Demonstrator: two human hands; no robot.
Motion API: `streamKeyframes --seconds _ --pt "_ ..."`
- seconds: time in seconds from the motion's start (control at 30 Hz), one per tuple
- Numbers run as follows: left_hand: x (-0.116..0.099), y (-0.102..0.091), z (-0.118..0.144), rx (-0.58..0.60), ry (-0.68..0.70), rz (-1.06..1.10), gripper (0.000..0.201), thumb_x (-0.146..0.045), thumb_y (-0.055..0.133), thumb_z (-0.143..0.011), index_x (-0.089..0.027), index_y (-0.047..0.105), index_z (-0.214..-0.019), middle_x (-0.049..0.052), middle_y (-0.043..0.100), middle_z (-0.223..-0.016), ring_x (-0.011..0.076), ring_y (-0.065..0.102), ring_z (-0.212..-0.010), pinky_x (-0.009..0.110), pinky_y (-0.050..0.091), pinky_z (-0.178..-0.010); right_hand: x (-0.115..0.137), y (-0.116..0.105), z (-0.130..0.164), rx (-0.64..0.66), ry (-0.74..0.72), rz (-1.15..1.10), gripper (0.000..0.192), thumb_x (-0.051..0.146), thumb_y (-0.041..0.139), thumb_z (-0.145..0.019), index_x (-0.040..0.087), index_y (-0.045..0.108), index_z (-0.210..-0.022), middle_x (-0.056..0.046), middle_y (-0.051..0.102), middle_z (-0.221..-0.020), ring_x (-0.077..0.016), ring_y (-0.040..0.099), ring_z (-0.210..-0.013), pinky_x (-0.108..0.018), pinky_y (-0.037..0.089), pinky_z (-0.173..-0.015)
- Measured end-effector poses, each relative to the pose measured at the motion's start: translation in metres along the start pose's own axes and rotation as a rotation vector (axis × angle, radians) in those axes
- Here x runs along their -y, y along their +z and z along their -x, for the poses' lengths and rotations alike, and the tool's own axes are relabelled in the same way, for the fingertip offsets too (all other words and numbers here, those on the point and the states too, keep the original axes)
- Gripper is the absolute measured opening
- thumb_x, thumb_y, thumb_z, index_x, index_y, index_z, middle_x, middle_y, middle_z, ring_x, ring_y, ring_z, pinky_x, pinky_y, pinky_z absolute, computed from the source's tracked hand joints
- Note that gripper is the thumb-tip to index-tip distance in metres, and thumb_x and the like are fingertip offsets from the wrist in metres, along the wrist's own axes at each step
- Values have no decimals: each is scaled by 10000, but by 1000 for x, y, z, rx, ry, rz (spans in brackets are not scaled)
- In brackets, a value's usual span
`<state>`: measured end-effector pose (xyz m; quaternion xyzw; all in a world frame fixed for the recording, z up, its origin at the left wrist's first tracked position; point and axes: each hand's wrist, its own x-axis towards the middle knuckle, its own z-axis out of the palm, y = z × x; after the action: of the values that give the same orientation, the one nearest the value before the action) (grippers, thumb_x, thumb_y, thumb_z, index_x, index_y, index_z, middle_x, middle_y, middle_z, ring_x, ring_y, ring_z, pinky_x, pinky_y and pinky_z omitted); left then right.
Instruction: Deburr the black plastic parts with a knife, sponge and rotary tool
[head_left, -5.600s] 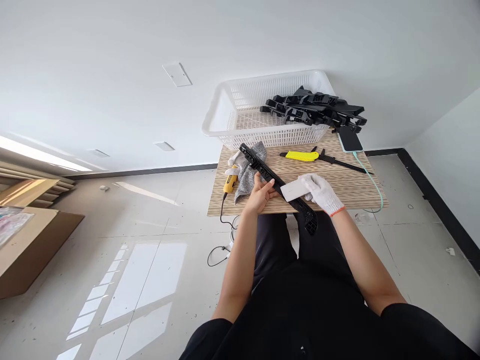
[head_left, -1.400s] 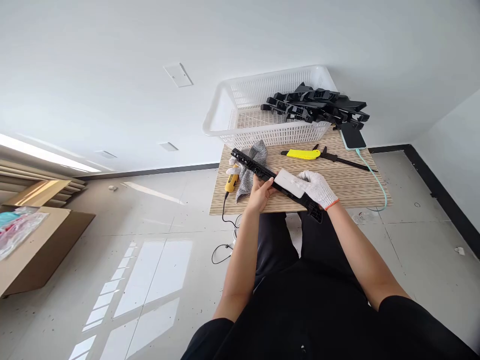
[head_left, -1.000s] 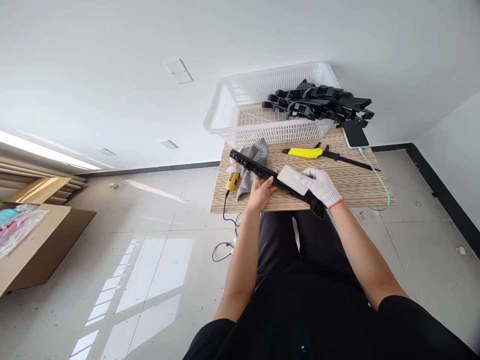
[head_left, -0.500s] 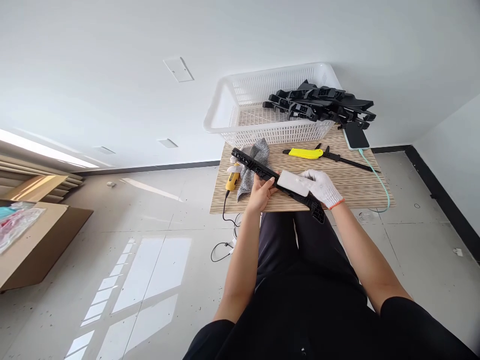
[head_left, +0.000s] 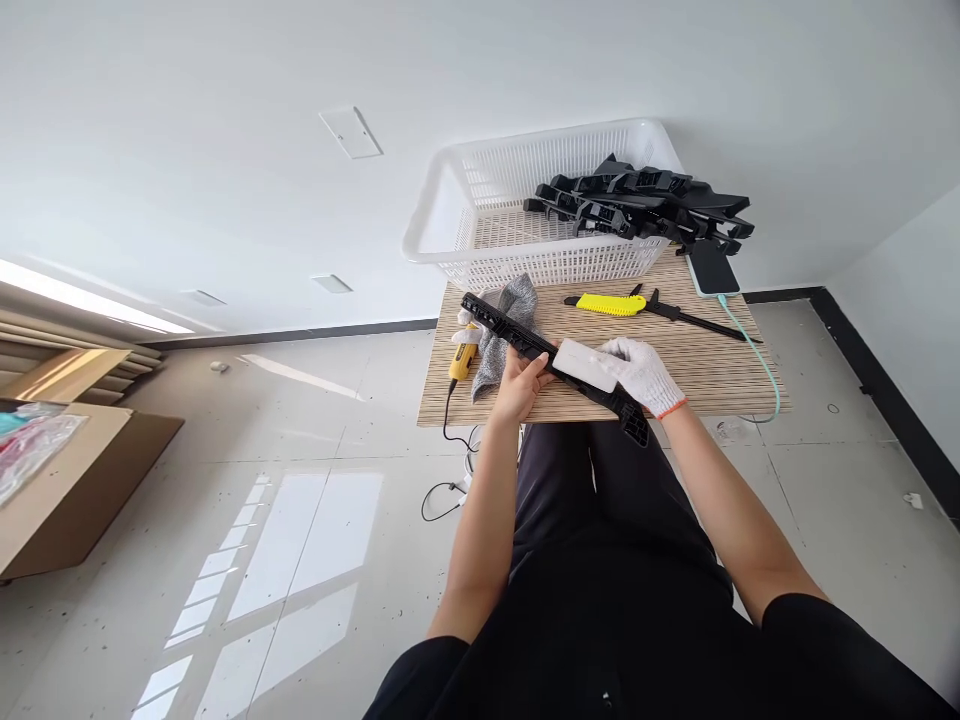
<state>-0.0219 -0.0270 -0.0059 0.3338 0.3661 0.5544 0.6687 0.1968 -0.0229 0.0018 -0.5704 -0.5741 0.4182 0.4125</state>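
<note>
We count two hands at work, both over the near edge of the small striped table [head_left: 697,375]; the left hand [head_left: 517,385] is bare and the right hand [head_left: 639,372] wears a white knit glove with an orange cuff. Between them lies one long black plastic part [head_left: 525,343], slanting from the table's left edge down past its near edge, where its end hangs off; the left fingers are closed around its middle, gripping it; the right fingers are wrapped over one pale flat block [head_left: 585,363] pressed onto the part's upper face, just beside the left thumb.

On the table we count one white lattice basket [head_left: 465,215] at the far edge; one grey cloth [head_left: 504,325] near the far left corner, lying under the black part; one yellow tool with a black cord [head_left: 461,358] at the left edge, the cord dropping to the floor; one yellow knife-like tool [head_left: 609,304] and one thin black tool [head_left: 686,320] mid-table towards the far edge; one phone [head_left: 711,270] with a pale green cable at the far right corner.

The black parts in the basket [head_left: 645,200] form a tangled heap overhanging its right rim; we cannot count them. A white scrap beside the cloth is too small to make out; the block hides part of the strip; the glove hides how the fingertips sit. At the picture's left edge one cardboard box [head_left: 67,490] is cut off.
</note>
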Motion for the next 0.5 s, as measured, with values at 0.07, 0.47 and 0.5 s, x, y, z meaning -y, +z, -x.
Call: streamKeyframes --seconds 0.07,0.47,0.5 --pt "0 0 0 -7 -3 -1 693 -313 848 -748 -284 464 -1323 54 756 -1152 263 698 -1172 459 563 -1004 0 1 0 -34 10 -8 337 518 728 -802 187 739 -869 -57 765 -856 -210 676 -804 -324 517 -721" --pt "-1 0 0 -14 -2 -13 684 -319 849 -747 -289 468 -1314 37 754 -1127 242 714 -1121 443 570 -985 6 1 3 83 58 -158 347 461 762 -776 183 780 -983 -83 796 -983 -247 720 -885 -349 576 -747" --pt "-2 1 1 -14 -2 -13 665 -316 852 -743 -284 476 -1291 37 752 -1134 240 714 -1115 441 572 -983 6 1 4 101 56 -150 349 463 766 -775 184 784 -984 -82 797 -983 -248 721 -887 -353 578 -759"
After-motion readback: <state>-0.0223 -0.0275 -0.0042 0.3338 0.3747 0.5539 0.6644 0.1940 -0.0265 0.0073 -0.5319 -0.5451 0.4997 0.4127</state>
